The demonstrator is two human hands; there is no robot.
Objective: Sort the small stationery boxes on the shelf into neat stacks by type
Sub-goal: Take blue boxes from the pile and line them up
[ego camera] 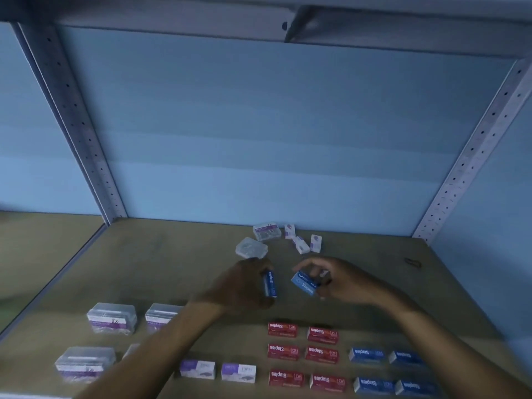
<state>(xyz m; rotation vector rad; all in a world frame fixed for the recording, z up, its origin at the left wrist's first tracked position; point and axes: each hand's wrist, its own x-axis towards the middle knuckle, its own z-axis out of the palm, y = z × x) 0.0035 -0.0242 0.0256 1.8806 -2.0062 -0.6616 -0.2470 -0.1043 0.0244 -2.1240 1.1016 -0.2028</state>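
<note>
My left hand (244, 283) grips a blue staples box (270, 284) held on its edge above the wooden shelf (178, 260). My right hand (342, 279) holds a second blue staples box (304, 283), tilted, a short gap to the right of the first. In front of my hands lie red staples boxes (303, 354) in two columns and blue staples boxes (391, 371) in rows at the right. White-purple boxes (218, 371) and clear plastic cases (112, 318) sit at the front left. Behind my hands lies a loose cluster of clear cases (259, 239) and small white-purple boxes (303, 240).
Perforated metal uprights (86, 139) (472, 151) frame the bay, with a blue back wall and a shelf overhead. A small dark clip (412, 262) lies on the wood at the right. The left arm hides part of the front-left cases.
</note>
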